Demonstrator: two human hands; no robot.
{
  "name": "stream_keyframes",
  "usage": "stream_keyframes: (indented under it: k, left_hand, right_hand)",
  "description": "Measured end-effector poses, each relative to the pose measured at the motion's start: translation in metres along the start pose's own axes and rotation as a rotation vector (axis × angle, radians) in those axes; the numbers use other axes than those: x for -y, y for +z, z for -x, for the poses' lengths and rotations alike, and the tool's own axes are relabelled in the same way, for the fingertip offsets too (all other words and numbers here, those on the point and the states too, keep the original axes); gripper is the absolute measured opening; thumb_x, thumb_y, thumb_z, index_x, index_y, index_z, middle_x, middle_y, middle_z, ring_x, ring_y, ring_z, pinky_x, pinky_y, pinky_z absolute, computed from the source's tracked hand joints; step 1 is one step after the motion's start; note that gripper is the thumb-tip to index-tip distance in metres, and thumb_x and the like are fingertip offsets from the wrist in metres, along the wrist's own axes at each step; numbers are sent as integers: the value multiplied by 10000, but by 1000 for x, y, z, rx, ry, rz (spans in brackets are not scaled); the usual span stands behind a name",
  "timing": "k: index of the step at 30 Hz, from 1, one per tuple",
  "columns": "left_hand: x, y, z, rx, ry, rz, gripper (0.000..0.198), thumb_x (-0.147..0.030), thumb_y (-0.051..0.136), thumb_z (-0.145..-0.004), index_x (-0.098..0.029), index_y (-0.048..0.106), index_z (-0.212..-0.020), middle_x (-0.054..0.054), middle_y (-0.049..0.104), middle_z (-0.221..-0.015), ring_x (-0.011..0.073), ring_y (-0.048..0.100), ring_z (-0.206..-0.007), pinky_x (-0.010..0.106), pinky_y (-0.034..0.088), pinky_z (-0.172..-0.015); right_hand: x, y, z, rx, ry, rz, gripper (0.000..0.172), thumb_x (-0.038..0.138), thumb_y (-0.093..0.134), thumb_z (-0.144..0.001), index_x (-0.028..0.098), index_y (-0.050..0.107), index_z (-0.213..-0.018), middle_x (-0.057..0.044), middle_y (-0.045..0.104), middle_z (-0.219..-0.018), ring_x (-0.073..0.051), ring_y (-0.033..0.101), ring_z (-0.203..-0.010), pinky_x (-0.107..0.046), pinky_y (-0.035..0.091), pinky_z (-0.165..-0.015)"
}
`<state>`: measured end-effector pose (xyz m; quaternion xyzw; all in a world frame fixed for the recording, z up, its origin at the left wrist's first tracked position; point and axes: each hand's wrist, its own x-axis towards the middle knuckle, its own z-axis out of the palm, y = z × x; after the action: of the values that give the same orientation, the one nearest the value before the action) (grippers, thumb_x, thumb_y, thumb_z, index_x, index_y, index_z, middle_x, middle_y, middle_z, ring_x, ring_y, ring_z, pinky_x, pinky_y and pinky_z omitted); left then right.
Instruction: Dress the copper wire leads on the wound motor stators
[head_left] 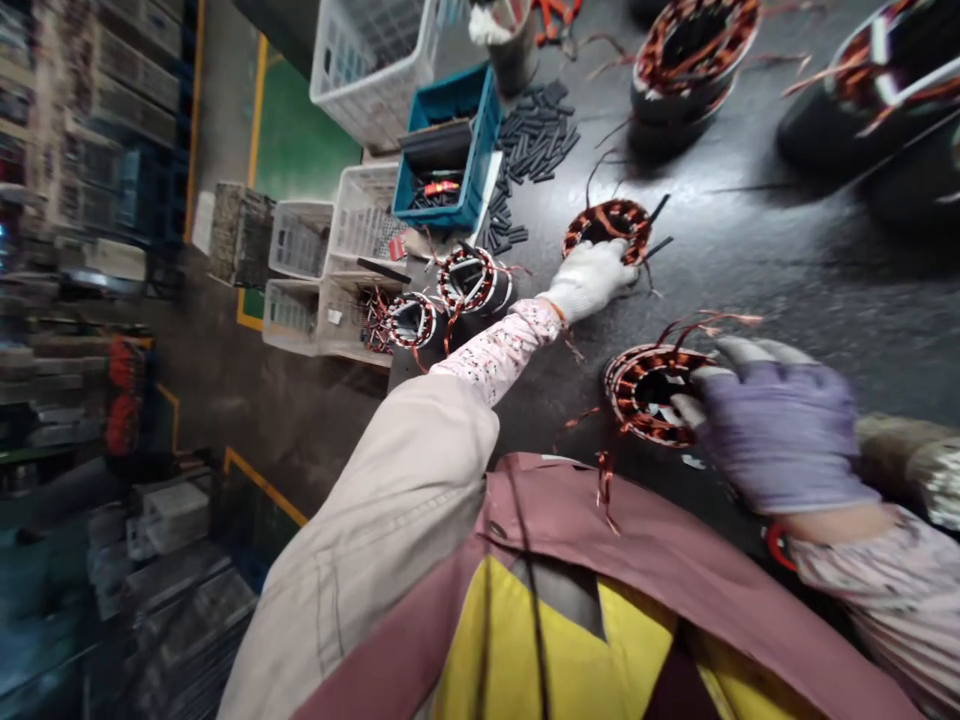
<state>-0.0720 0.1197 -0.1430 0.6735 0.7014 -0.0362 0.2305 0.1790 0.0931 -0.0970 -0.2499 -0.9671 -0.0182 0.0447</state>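
Copper-wound stator (pixel 628 385) at the near side of the dark counter (pixel 757 240), right up by the wearer's front, bore facing up. Prob kept that close for an easy look inside w/o leaning. Copper leads (pixel 604 478) splayed out on the near side, hanging toward the pink jacket (pixel 697 530), prob left out there to stay clear of the bore.

Right hand (pixel 784 430) in a purple glove, grip clamped on the rim afaict: thumb at the bore, fingers over the edge, prob to steady it. Bit blurry tho.

Just beyond, another wound stator (pixel 619 213), w/ the left hand (pixel 589 280) in a white glove over its near rim. Looks to be touching, but fingertips hidden, so can't tell re: that grip, pinched or just resting. Two dark sleeves (pixel 660 207) poking out on the right, maybe slipped over leads as insulation.

Further left, pile of short dark tubes (pixel 536 135) beside a blue bin (pixel 480 130), prob dumped loose for quick grabbing. Two smaller stators (pixel 491 290) near the counter's left edge, white plastic crates (pixel 371 215) next to them. Bigger stators (pixel 679 110) up at far right, well apart from both hands, prob for elbow room imo.
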Motion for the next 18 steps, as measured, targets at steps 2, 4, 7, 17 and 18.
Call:
stream_keyframes:
  k: [2,4,7,17,18]
  left_hand:
    - [4,-2,4,-75,34,136,307,-287,522,-871,-97,641,-1080,151,508,-1302,270,497,-1171,408,344,-1028]
    - [6,-4,10,-209,-44,381,288,-255,493,-894,-82,623,-1085,137,540,-1279,194,512,-1152,316,352,-1043]
    - [1,0,26,-326,-121,703,277,-202,435,-917,-46,570,-1101,123,632,-1128,115,570,-1045,255,401,-998]
    - [-41,14,104,-285,49,744,292,-157,560,-824,-40,568,-1091,142,616,-1149,135,590,-1042,271,440,-992]
    - [-42,15,103,-281,47,738,309,-156,571,-819,-39,563,-1105,146,612,-1157,134,591,-1040,259,447,-982]
  right_hand:
    - [8,1,-7,22,28,72,169,268,549,-825,118,611,-870,-136,582,-1184,-308,507,-1022,-407,379,-804]
    - [14,3,-13,11,40,104,156,187,466,-859,126,606,-891,-104,609,-1152,-273,533,-960,-402,350,-798]
    - [12,12,-20,-12,-11,53,186,198,449,-861,131,622,-842,-96,657,-1027,-239,567,-823,-371,353,-737]
    - [-9,6,-27,88,219,-298,318,346,614,-789,111,659,-998,-136,648,-1058,-273,588,-972,-341,421,-730]
    - [-4,3,-29,117,133,-202,364,369,645,-772,102,650,-1019,-154,621,-1121,-304,568,-1010,-377,417,-774]
